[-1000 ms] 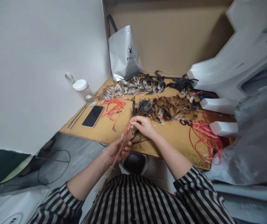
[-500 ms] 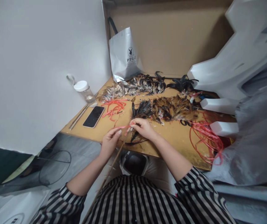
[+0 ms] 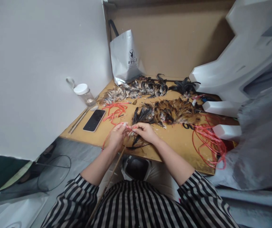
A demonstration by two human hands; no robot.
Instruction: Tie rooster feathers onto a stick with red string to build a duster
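Right of the phone point(image 3: 94, 120), I log: left hand point(image 3: 116, 136) now drawn in beside right hand point(image 3: 146, 131), both pinching red strip point(image 3: 128, 127) by the stick point(image 3: 113, 171); tying seems underway.

On the table point(image 3: 180, 139), the phone point(image 3: 94, 120) lies left of feathers point(image 3: 176, 111).

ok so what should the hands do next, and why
Probably pull the red strip snug: the left hand and right hand both pinch it near the far end of the stick, and a loose length trails beside the left hand.
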